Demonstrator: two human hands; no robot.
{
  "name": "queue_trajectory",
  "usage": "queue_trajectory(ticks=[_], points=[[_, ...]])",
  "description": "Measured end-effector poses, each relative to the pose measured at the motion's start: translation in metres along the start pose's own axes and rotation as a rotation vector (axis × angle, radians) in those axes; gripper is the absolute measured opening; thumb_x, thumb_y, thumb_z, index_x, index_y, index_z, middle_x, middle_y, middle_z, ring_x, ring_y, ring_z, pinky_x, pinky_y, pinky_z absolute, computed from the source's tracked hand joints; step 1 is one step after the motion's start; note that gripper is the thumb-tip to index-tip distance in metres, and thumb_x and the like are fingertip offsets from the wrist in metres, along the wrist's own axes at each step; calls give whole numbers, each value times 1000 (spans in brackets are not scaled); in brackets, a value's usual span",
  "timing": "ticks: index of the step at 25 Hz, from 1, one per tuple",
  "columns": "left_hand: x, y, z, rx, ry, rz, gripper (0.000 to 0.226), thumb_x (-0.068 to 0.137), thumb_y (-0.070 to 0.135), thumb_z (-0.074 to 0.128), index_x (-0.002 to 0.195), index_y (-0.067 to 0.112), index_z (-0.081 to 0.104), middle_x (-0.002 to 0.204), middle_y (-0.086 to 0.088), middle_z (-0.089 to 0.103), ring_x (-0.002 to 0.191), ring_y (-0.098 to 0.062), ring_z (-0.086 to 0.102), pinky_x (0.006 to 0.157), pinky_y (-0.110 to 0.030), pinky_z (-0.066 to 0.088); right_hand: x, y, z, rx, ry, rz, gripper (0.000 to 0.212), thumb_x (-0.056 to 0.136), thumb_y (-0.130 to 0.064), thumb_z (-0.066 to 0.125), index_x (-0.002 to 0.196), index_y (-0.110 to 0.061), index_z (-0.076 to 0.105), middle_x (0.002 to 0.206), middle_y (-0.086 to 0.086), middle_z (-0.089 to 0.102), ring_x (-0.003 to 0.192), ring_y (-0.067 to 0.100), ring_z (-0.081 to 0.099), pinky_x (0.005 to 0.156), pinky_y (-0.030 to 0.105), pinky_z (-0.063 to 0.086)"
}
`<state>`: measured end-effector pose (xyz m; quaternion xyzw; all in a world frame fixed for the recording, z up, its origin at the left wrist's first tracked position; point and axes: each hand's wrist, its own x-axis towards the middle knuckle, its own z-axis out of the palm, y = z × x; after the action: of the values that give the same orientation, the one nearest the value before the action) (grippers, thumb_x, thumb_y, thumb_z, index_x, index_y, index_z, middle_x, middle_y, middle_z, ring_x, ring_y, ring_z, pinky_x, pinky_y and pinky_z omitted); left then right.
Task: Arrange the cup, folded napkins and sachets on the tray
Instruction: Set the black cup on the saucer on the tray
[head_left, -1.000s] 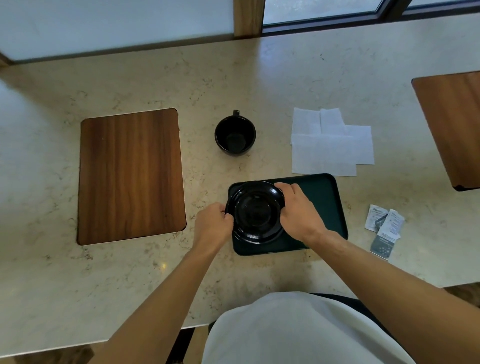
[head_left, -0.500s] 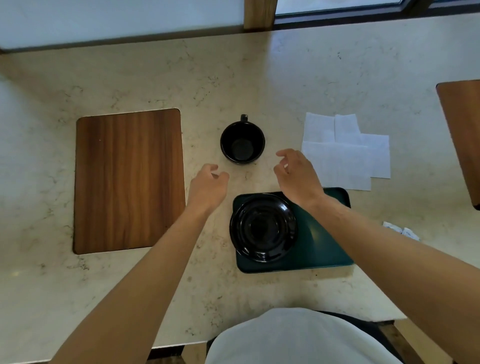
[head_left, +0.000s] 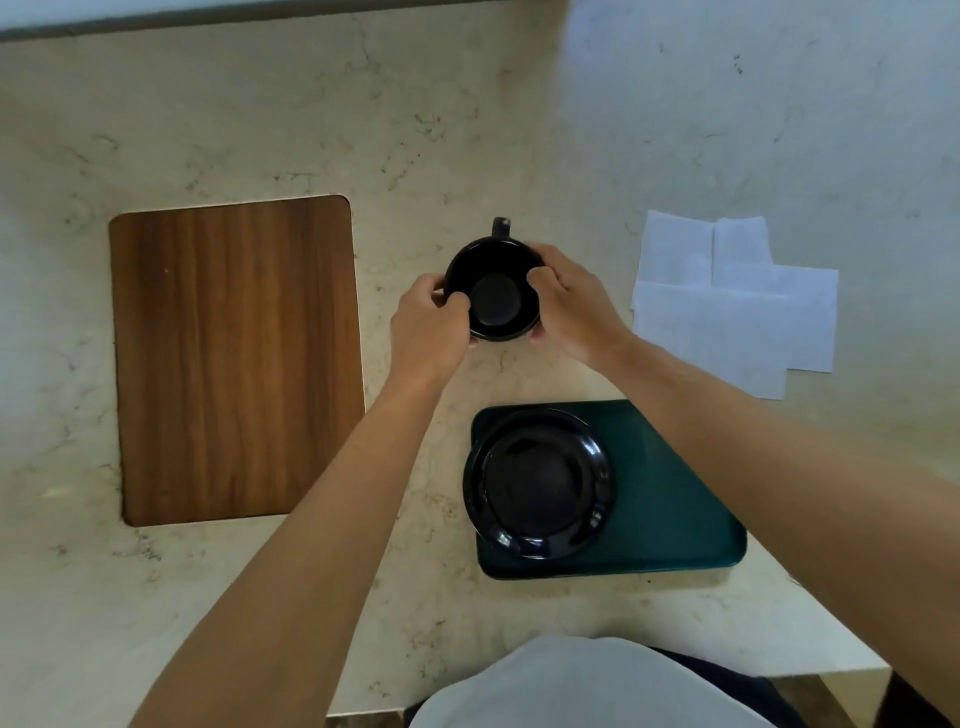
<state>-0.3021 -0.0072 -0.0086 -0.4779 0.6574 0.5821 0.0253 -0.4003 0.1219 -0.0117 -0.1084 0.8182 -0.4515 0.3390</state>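
Observation:
A black cup (head_left: 496, 296) stands on the marble counter beyond the tray, its handle pointing away from me. My left hand (head_left: 426, 327) grips its left rim and my right hand (head_left: 574, 306) grips its right side. Nearer to me lies the dark green tray (head_left: 675, 499), with a black saucer (head_left: 537, 483) on its left half. White folded napkins (head_left: 737, 306) lie overlapping on the counter to the right of the cup. No sachets are in view; my right forearm crosses the tray's right part.
A wooden inlay panel (head_left: 236, 358) is set in the counter (head_left: 363, 130) to the left. The counter's near edge runs just in front of my body, and a wall edge closes off the far side.
Both hands let go of the saucer on the tray, moved forward across the counter and closed on the cup. The camera view has shifted, and the sachets have dropped out of sight.

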Motion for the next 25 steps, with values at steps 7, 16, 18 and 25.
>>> queue_trajectory(ticks=[7, 16, 18, 25], points=[[-15, 9, -9, -24, 0, 5, 26, 94, 13, 54, 115, 16, 69, 103, -2, 72, 89, -20, 74, 66, -36, 66, -19, -5, -3, -65, -20, 9, 39, 101, -15, 34, 134, -16, 55, 100, 7, 69, 54, 11, 68, 47, 14, 47], [-92, -15, -19, -178, -44, 43, 10, 90, 20, 68, 99, 23, 66, 97, 1, 71, 78, -6, 74, 67, -29, 64, -113, 16, -11, 235, -21, 167, 28, 101, -18, 42, 128, -18, 51, 114, 11, 64, 85, 25, 77, 74, 42, 64], [-107, -27, -17, -165, -77, 34, 12, 91, 18, 64, 99, 27, 68, 97, 3, 74, 75, 2, 73, 69, -28, 64, -133, 25, -7, 310, -13, 221, 25, 100, -16, 44, 124, -16, 50, 115, 12, 63, 87, 26, 77, 73, 39, 65], [-138, -49, -10, -102, -149, 46, 32, 95, 16, 55, 89, 38, 78, 87, 16, 79, 84, -5, 75, 77, -30, 62, -177, 49, -3, 415, 16, 335, 22, 97, -11, 52, 117, -19, 48, 118, 9, 61, 94, 28, 75, 72, 39, 64]])
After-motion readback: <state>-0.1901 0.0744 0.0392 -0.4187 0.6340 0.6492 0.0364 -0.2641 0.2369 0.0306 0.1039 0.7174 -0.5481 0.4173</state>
